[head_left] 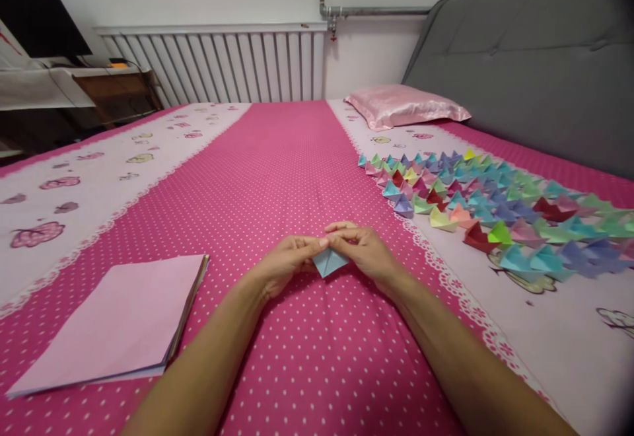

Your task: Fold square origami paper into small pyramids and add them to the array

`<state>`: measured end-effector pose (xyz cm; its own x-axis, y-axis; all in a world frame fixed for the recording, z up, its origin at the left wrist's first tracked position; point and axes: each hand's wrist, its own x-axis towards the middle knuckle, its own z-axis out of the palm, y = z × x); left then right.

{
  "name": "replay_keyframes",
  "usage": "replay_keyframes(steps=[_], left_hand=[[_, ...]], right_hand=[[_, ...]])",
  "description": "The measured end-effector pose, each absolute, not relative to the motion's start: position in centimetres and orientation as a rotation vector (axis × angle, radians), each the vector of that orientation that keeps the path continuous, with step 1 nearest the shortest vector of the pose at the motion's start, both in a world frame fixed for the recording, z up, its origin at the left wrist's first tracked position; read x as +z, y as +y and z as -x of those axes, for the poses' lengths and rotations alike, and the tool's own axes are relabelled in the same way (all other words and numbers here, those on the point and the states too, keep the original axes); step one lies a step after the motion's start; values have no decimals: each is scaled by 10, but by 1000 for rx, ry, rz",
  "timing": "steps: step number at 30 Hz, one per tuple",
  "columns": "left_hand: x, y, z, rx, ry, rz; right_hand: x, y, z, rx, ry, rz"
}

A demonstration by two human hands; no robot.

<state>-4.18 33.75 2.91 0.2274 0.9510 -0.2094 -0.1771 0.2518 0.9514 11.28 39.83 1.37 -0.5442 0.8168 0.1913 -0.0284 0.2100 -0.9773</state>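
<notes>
A small light-blue folded paper (329, 261) sits between my two hands just above the pink dotted bedsheet (277, 178). My left hand (286, 262) pinches its left upper edge with fingers closed. My right hand (362, 249) pinches the right upper edge, fingers curled over it. The paper's lower point hangs down between the hands. A stack of square paper sheets (116, 320), pink sheet on top, lies on the bed to the left of my left forearm.
Several rows of folded paper boats (495, 205) in many colours cover the bed's right side. A pink satin pillow (403, 104) lies at the grey headboard (525, 53). A white radiator (218, 63) lines the far wall; a desk (99, 92) stands at far left.
</notes>
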Motion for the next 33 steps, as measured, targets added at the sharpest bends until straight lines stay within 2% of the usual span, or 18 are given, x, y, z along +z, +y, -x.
replay_keyframes(steps=[4, 10, 19, 28, 33], left_hand=[[30, 336, 37, 970, 1016, -974], [31, 336, 34, 1032, 1061, -910], [29, 346, 37, 1367, 1245, -543], [30, 344, 31, 1324, 1138, -516], [30, 344, 30, 1323, 1113, -510]], right_hand=[[10, 399, -112, 1398, -1775, 741], [8, 396, -109, 1531, -1635, 761], [17, 394, -116, 1248, -1833, 619], [12, 393, -114, 1043, -1998, 659], [11, 394, -114, 1034, -2006, 643]])
